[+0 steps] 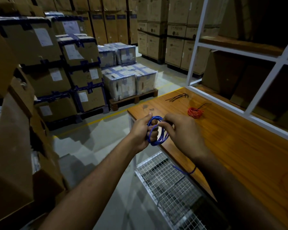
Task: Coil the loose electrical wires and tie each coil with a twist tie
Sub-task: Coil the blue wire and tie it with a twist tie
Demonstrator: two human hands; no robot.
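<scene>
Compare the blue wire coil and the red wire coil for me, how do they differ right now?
The blue wire coil is held in the air by the left hand and right hand; the red wire coil lies alone on the wooden table. The blue looks larger and looser; the red is compact, with a dark tie sticking out. Both are wound into rings.

We hold a coil of blue wire [157, 131] over the near-left edge of the wooden tabletop [239, 146], our left hand [142, 131] gripping one side of the loops while our right hand [183, 130] pinches the other side with curled fingers. A loose blue end [181, 170] trails under our right forearm, past the tabletop's edge. A red coil [195, 112] lies on the tabletop beyond our hands (a dark tie seems to stick out from it), and a small bunch of black twist ties [178, 97] sits near the far edge. A wire-mesh shelf [170, 185] shows below the tabletop.
</scene>
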